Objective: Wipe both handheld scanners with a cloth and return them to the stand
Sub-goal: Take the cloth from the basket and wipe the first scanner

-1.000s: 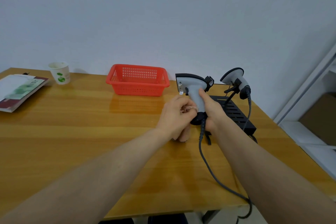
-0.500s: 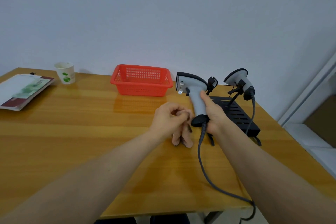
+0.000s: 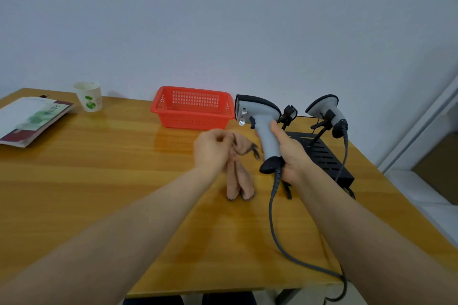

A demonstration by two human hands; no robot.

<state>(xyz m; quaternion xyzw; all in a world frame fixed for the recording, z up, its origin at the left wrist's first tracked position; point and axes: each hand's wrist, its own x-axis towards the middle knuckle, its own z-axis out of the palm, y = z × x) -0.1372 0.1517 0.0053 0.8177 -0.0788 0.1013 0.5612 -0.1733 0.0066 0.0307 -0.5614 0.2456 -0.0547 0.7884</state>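
Scanner (image 3: 262, 121) in right hand (image 3: 291, 156)

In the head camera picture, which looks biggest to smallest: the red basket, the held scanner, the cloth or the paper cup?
1. red basket
2. held scanner and cloth: these look alike. The cloth is partly hidden and both are nearer the camera, so I won't rank them.
3. paper cup
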